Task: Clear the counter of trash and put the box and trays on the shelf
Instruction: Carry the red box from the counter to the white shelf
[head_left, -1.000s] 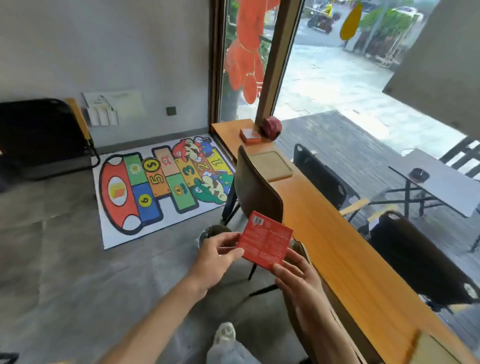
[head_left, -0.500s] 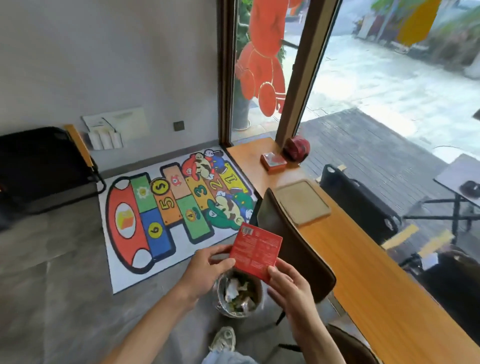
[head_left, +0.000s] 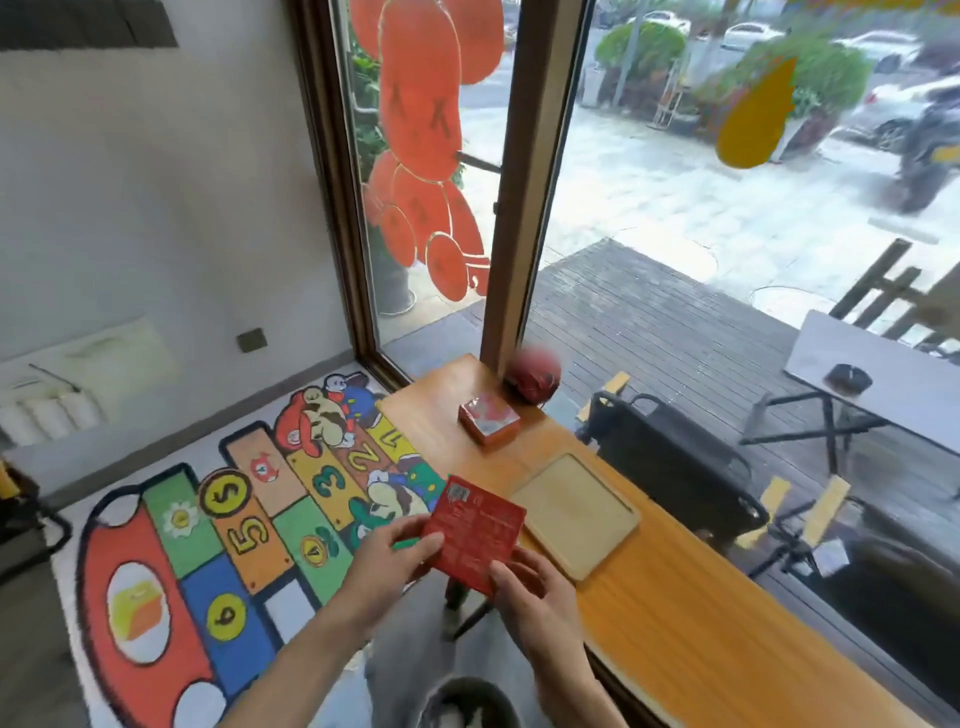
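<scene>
**Red box in both hands, short of the counter**

Your left hand (head_left: 387, 558) and right hand (head_left: 535, 587) pinch the red box (head_left: 475, 532) by its lower corners, just off the counter (head_left: 691, 623) edge. With only 2 light corner pinches, it could slip toward the bin (head_left: 462, 701) below. The wooden tray (head_left: 576, 512) and small red box (head_left: 488, 418) sit on the counter.

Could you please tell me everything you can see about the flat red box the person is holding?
The flat red box is thin and square, apparently cardboard, with a small white barcode label at its top corner and fine print too blurred to read. It is held tilted in the air beside the wooden counter, near the pale tray. The left hand pinches its left edge with thumb on top; the right hand grips its lower right corner.
</scene>
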